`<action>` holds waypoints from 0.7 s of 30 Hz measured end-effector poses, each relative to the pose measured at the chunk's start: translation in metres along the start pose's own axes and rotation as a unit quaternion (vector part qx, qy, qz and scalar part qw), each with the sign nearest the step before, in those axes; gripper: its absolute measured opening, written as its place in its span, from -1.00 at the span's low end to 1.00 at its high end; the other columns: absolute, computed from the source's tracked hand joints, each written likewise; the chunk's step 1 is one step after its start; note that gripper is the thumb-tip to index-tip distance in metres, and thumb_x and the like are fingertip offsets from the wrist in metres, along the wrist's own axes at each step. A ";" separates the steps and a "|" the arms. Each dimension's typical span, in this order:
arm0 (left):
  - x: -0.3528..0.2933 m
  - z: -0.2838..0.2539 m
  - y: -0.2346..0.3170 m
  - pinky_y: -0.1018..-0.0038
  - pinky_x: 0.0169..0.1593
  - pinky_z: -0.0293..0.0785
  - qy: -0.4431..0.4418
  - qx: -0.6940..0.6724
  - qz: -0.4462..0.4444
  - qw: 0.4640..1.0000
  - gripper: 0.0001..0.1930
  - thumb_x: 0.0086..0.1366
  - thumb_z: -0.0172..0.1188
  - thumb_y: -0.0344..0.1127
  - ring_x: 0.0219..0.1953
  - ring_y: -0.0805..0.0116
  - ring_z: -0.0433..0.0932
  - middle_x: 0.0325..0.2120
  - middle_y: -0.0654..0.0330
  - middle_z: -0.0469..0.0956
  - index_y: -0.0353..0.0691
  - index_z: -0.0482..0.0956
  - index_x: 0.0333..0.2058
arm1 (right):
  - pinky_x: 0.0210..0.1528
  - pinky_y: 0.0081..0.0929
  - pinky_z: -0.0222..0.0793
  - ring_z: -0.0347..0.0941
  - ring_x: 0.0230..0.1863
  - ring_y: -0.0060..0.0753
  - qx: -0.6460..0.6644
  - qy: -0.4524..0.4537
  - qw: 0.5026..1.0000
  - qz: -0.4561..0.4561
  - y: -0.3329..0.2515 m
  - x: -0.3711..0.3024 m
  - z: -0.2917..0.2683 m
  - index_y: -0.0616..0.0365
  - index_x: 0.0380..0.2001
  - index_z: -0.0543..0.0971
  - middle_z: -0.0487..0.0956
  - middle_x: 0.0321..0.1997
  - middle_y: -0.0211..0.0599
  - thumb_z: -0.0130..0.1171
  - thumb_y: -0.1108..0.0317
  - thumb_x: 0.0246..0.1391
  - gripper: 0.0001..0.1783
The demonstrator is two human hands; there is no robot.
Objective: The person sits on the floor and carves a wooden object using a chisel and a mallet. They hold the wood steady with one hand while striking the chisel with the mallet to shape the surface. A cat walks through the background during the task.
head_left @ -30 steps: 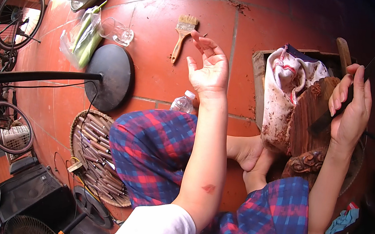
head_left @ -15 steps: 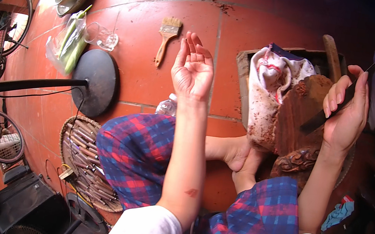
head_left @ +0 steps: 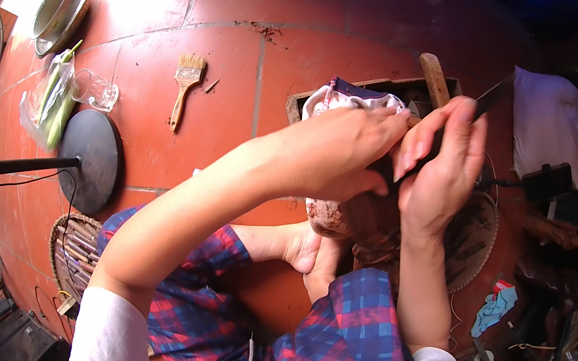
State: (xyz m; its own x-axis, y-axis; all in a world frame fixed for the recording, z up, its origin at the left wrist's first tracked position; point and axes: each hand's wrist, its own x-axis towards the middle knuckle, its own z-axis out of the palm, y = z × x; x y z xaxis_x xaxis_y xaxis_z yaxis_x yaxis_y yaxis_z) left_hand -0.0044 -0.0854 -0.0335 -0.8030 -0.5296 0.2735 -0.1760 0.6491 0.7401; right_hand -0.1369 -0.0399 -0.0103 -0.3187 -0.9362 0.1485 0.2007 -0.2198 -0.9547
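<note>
In the head view, the right hand (head_left: 444, 163) is in the centre right of the frame, with its fingers bent and closed around a dark flat tool (head_left: 493, 96), whose one end points toward the upper right. The left hand (head_left: 355, 146) is just beside it, near the centre; its thumb stands apart from its fingers, and I cannot tell whether the fingertips touch the tool. Below both hands lies a dark block of wood (head_left: 371, 220), partly hidden, beside a stained white cloth (head_left: 326, 217). A wooden handle (head_left: 433, 79) rises behind the hands. For good handling, I judge that the right hand should keep a firm grip, and the left fingertips should stay away from any sharp edge, because the two hands are very near. The brush (head_left: 187, 81) lies in the upper left of the frame, well apart.
</note>
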 end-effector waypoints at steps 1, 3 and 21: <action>-0.005 0.008 -0.005 0.20 -0.02 0.42 0.050 0.062 0.066 0.995 -0.35 -0.11 0.38 -0.30 -0.04 -0.14 0.45 -0.13 -0.32 0.43 -0.57 0.35 -0.08 | -0.78 -0.73 0.00 0.07 -0.80 -0.72 -0.023 0.015 0.999 0.032 0.007 -0.009 0.004 0.05 -0.43 0.29 0.19 -0.74 -0.56 -0.20 0.11 0.34 -0.69; -0.005 0.017 -0.013 0.15 -0.10 0.45 0.064 0.089 0.039 0.993 -0.45 -0.12 0.39 -0.32 -0.18 -0.14 0.52 -0.21 -0.27 0.49 -0.52 0.41 -0.17 | -0.79 -0.74 -0.07 0.02 -0.81 -0.74 -0.049 0.013 0.999 0.010 0.022 -0.009 -0.004 0.04 -0.45 0.29 0.17 -0.76 -0.56 -0.21 0.11 0.34 -0.68; 0.017 -0.004 0.007 0.18 -0.18 0.47 -0.043 0.068 -0.049 0.996 -0.51 -0.23 0.43 -0.34 -0.32 -0.05 0.56 -0.45 -0.07 0.56 -0.39 0.46 -0.28 | -0.75 -0.68 -0.17 -0.08 -0.80 -0.73 -0.035 0.056 0.997 0.029 0.008 0.003 0.009 0.01 -0.58 0.22 0.13 -0.78 -0.56 -0.20 0.11 0.34 -0.60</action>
State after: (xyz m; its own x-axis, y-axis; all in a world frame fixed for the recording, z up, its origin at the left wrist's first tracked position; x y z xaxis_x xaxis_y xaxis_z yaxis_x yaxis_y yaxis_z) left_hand -0.0172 -0.0920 -0.0216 -0.8224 -0.5498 0.1461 -0.3275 0.6676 0.6686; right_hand -0.1279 -0.0470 -0.0156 -0.4111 -0.9092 0.0662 0.1574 -0.1424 -0.9772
